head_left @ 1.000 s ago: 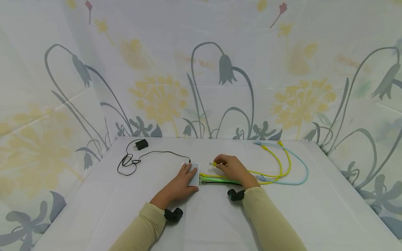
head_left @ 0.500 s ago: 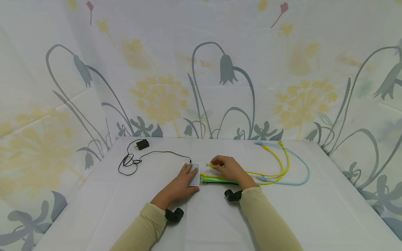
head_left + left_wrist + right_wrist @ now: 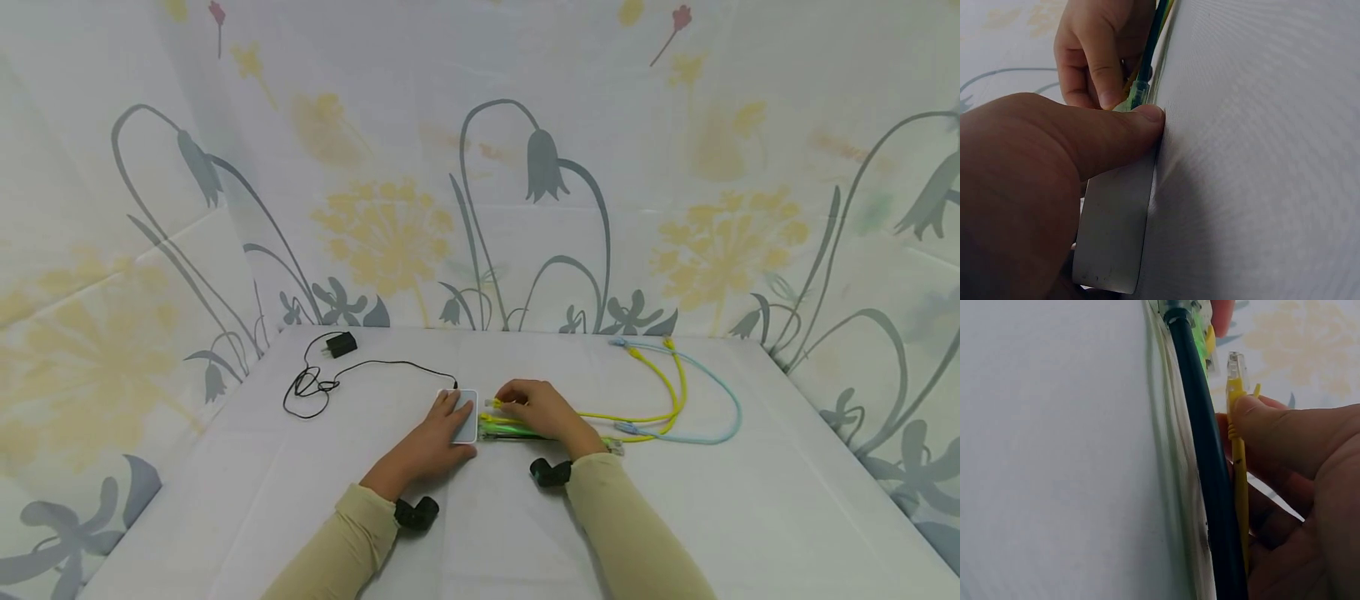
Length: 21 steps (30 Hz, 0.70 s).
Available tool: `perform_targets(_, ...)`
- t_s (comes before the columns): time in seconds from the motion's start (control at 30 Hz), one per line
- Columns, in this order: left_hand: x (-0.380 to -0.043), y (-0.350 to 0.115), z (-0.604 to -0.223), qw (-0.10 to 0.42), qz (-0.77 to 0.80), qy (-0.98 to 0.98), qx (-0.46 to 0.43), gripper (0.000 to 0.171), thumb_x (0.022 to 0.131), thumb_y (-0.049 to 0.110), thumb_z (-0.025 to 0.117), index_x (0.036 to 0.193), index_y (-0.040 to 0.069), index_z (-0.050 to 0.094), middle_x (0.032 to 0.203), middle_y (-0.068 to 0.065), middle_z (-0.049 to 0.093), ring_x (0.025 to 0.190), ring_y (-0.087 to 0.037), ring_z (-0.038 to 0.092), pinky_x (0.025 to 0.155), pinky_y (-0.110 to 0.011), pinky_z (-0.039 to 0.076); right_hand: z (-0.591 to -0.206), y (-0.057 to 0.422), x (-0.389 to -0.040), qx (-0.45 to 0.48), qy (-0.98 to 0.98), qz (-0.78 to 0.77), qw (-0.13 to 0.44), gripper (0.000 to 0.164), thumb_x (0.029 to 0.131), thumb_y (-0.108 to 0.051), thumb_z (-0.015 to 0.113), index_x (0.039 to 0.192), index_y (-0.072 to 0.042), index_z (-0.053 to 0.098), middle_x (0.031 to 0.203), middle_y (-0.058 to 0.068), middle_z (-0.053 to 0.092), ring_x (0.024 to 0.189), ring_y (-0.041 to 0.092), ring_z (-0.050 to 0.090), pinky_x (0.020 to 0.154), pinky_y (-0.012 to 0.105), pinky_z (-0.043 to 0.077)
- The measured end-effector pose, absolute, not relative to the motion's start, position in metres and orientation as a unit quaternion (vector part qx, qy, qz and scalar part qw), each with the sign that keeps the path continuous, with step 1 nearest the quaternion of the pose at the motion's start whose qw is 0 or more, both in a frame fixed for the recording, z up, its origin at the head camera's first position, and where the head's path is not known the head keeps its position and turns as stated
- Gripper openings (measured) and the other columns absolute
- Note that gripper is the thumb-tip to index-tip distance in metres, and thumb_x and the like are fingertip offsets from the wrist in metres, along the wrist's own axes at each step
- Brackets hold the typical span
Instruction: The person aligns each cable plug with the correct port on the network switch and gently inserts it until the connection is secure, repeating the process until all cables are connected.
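My left hand [image 3: 429,435] holds a small white network switch [image 3: 468,428] flat on the table, its thumb along the near side, as the left wrist view shows. Between thumb and fingers, my right hand [image 3: 546,410] pinches the yellow network cable [image 3: 1235,394] just behind its clear plug. That plug points towards the switch's right side and is apart from it. Plugs of a green cable [image 3: 512,431], a dark cable [image 3: 1207,447] and another yellow cable stand at that same side. The far fingertips of my left hand are partly hidden.
A thin black cord [image 3: 390,362] runs from the back of the switch to a black power adapter [image 3: 341,344] at the back left. On the right, a light blue network cable [image 3: 733,408] curves beside the yellow cable loops [image 3: 678,387].
My right hand has moved left and slightly nearer, bringing the yellow plug closer to the switch. The left hand has kept its place.
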<state>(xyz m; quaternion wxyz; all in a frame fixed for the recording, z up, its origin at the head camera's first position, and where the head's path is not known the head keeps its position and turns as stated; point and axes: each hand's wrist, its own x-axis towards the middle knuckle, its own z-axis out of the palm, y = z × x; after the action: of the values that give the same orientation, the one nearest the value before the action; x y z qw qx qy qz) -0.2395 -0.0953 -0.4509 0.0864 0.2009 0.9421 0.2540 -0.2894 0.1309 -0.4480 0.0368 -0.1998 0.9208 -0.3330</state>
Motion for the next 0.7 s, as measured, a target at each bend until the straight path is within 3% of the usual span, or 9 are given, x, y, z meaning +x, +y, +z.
perform_targets(0.27, -0.2394, -0.0952, -0.4504, 0.085, 0.253, 0.942, 0.201, 0.074, 0.092, 0.036, 0.065, 0.153, 0.013, 0.03, 0.163, -0.012, 0.012, 0.152, -0.032, 0.001, 0.117, -0.051, 0.024, -0.4492, 0.127, -0.2879, -0.206, 0.922, -0.326, 0.034, 0.015, 0.094, -0.024, 0.064, 0.107, -0.021, 0.071, 0.101, -0.005, 0.07, 0.092, 0.012, 0.062, 0.088, 0.038, 0.05)
perform_targets(0.7, -0.2407, -0.0961, -0.4543, 0.077, 0.256, 0.941, 0.208, 0.074, 0.092, 0.035, 0.065, 0.153, 0.012, 0.03, 0.163, -0.012, 0.012, 0.152, -0.032, 0.001, 0.117, -0.051, 0.024, -0.4502, 0.1212, -0.2873, -0.202, 0.928, -0.309, 0.039, 0.017, 0.095, -0.021, 0.062, 0.109, -0.018, 0.072, 0.108, -0.003, 0.071, 0.106, 0.017, 0.063, 0.097, 0.041, 0.047)
